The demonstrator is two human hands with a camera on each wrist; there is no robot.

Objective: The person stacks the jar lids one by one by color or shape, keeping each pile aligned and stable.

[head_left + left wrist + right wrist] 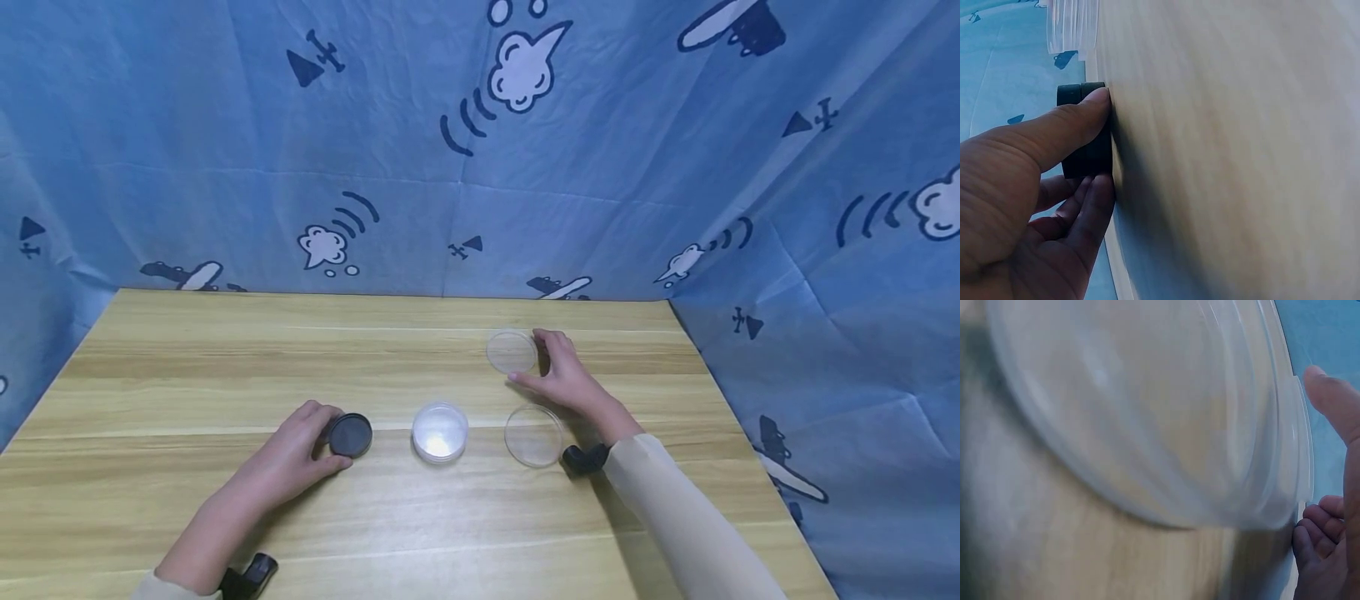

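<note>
My left hand [296,446] holds a small black round case [350,436] by its rim, thumb on one side and fingers on the other. In the left wrist view the black case [1088,159] has a seam round its side and lies flat on the table. My right hand [562,375] is spread beside a clear shallow round dish [512,352] at the back. Thumb and fingers stand apart on either side of its edge; whether they touch it I cannot tell. In the right wrist view another clear dish [1147,425] fills the foreground.
Between the hands sits a clear, thicker round dish [439,433] that reflects light. Right of it, near the right wrist, lies a clear thin dish [533,436]. All stand on a wooden table [420,533] bordered by a blue printed cloth [405,125].
</note>
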